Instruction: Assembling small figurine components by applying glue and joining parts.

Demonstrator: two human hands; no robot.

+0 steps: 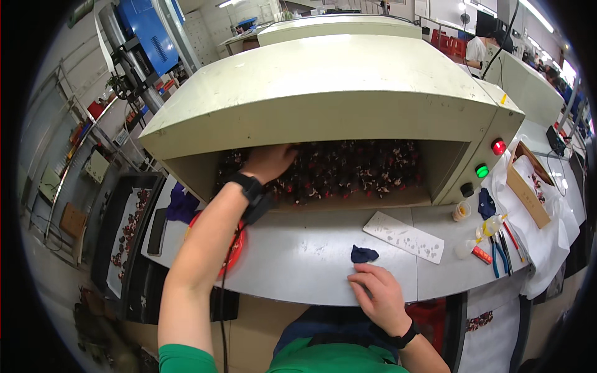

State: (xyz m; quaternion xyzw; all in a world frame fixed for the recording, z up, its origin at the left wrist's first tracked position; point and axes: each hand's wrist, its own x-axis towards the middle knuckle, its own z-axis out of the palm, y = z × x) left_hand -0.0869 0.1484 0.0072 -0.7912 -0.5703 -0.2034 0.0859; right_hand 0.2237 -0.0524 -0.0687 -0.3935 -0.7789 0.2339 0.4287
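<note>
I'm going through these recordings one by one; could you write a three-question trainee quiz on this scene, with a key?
1. Which hand is inside the opening of the beige machine?
2. True or false: on the machine's front, the red light sits above the green light.
3. Which item is nearest the right hand?
A. pliers
B. crumpled dark blue cloth
C. small cup

Key:
1. The left hand.
2. True.
3. B.
</note>
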